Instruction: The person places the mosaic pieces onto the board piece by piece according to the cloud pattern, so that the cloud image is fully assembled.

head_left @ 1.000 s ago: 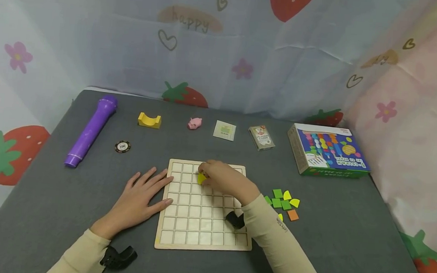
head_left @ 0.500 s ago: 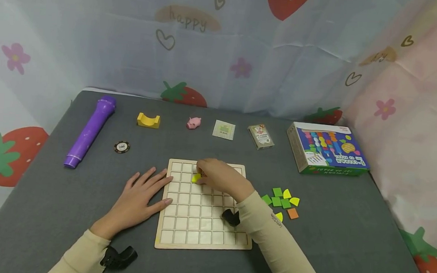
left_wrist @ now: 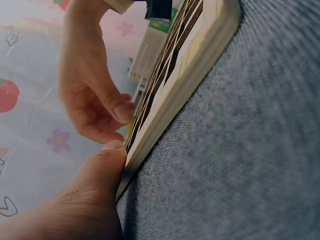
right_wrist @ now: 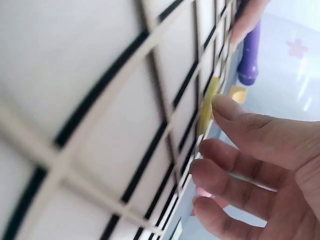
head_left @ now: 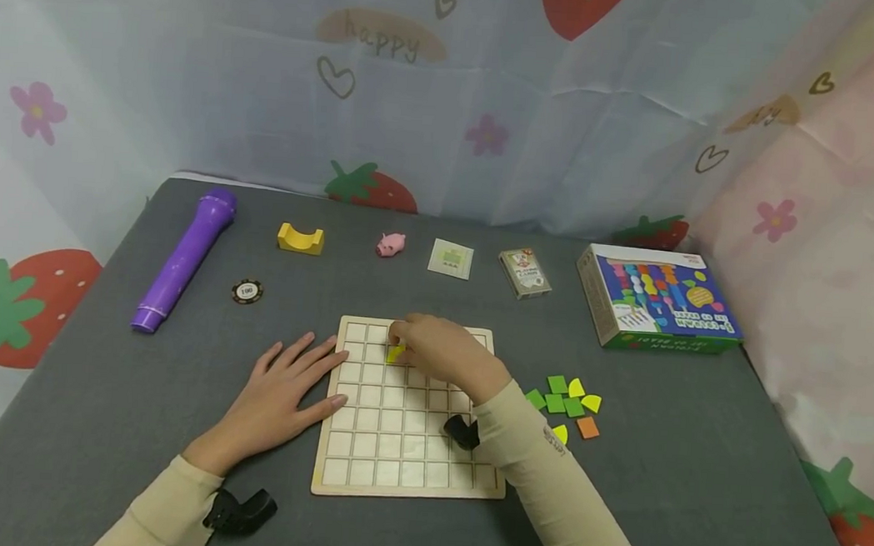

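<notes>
My right hand is over the far part of a wooden grid board, pinching a small yellow tile at a cell in the second row from the far edge. In the right wrist view the thumb tip meets the yellow tile, which lies close on the grid, and the other fingers curl beside it. My left hand lies flat with fingers spread, its fingertips resting on the board's left edge. The left thumb shows against the board's rim in the left wrist view.
Several green tiles, yellow quarter-round tiles and an orange tile lie right of the board. Behind stand a purple microphone, poker chip, yellow block, pink pig, paper square, card box and game box.
My right hand has shifted slightly left with the yellow tile, which now sits lower and flatter at the grid. The left hand has stayed in place.
</notes>
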Demonstrator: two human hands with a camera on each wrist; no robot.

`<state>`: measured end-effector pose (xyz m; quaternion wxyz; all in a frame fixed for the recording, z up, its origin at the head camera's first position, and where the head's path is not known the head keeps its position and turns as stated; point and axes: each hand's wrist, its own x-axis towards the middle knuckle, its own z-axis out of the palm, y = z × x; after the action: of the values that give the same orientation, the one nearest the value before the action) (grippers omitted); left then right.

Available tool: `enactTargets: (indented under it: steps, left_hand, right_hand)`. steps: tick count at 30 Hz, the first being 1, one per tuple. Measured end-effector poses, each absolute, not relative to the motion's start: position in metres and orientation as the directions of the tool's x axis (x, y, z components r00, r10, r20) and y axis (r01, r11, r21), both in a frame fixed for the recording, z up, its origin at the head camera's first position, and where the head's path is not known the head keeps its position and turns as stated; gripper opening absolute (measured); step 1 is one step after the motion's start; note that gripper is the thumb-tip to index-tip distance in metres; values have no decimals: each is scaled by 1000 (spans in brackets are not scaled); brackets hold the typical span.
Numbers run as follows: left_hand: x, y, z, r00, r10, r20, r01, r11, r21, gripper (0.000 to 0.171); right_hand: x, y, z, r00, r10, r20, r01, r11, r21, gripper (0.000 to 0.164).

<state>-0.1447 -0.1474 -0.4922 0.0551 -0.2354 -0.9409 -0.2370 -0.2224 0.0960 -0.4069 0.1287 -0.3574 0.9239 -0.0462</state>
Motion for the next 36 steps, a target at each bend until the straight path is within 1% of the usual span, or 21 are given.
enactTargets:
  steps: [3,7,13,15,18,22,26,30,33,36]
  left_hand:
    - [-145,-146,-492,-884,417,211,467,777,423,61]
    - [-145,-145,-493,-883,418,212,469,776,423,61]
    - [-145,-145,-495,-886,418,199,462,777,428,62]
    - [-145,-144,-496,-887,418,195,461,776,430,62]
    - [-145,-143,-496,-886,418,199,462,774,434,62]
    - [-145,-143,-496,-889,418,185,456,780,429,63]
    - [-145,-144,-494,-891,420,174,453,785,422,64]
    - [-144,-145,-492,-889,414,195,457,779,429,64]
    - [-144,-146,-491,-893,405,197,450,776,442,65]
    - [-144,-145,-490,-900,400,171,433,781,450,66]
  right_hand:
    - [-222,98,-408,-705,-679,-205,-657,734,-172,20]
    - [-222,100,-409,-711,-671,-211,-646,741,-181,21]
    - [-218,109,-403,-749,-628,-211,-592,777,-213,33]
    - [-215,120,-396,-764,-618,-188,-573,782,-244,36]
    - [-209,144,-386,-782,-608,-134,-559,781,-279,36]
    - [-198,184,-374,-823,-558,-108,-511,809,-291,38]
    - [-188,225,-370,-873,-465,-148,-412,865,-285,43]
    - [-182,263,-373,-909,-363,-204,-299,910,-287,41]
    - [-179,285,-375,-918,-306,-254,-230,929,-288,37]
    - [-175,300,-379,-908,-278,-315,-192,942,-276,34]
